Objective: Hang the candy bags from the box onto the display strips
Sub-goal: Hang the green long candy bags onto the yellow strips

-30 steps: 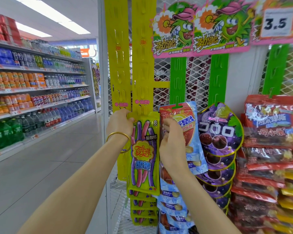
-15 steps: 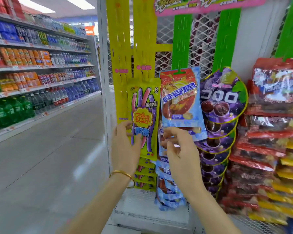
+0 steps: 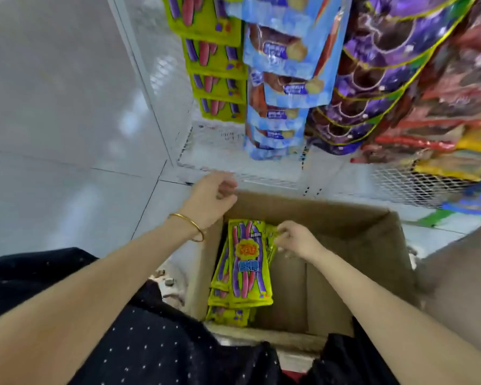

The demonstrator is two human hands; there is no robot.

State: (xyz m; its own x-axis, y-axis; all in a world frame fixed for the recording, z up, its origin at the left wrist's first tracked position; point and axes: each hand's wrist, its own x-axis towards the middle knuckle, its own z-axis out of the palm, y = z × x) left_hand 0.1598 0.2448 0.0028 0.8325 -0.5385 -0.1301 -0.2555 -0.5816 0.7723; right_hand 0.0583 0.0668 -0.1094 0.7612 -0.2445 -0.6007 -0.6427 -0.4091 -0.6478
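Right hand (image 3: 296,240) pinches the top edge of a yellow-green candy bag (image 3: 249,262) inside the brown cardboard box (image 3: 353,232); left hand (image 3: 210,198), loosely curled and holding nothing, hovers over the rim at 10 o'clock; box floor at 3 o'clock bare.

Head camera: one wide-angle view, looking steeply down, close over the cardboard box (image 3: 345,218) and floor (image 3: 53,107).
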